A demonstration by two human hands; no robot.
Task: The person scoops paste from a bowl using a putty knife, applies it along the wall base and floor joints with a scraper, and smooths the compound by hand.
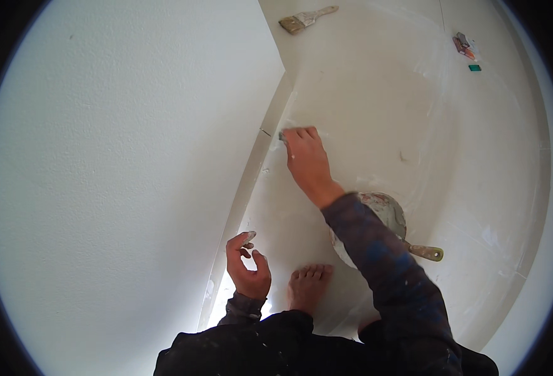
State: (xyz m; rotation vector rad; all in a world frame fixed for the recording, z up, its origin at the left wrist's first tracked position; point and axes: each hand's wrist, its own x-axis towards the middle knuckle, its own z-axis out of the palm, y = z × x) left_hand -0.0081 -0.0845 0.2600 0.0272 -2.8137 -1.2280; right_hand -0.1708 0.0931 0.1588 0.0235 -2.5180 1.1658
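Observation:
My right hand (306,158) reaches forward over the floor, its fingers closed around a small greenish piece (282,136). Only an edge of that piece shows, beside the skirting board (242,191) near a dark joint line. My left hand (249,268) hangs lower down by the same skirting; its fingers are curled but apart, with white smears on the fingertips and nothing seen in them. Under my right forearm stands a round container (389,213) with pale paste in it, partly hidden by the sleeve. From its side juts the green-ended handle (428,252) of a tool whose blade is hidden.
A white textured wall (113,175) fills the left. On the pale, smudged floor (376,113) a wide paintbrush (301,21) lies at the far end. A small reddish packet (463,47) and a teal square piece (474,67) lie far right. My bare foot (309,285) is near the left hand.

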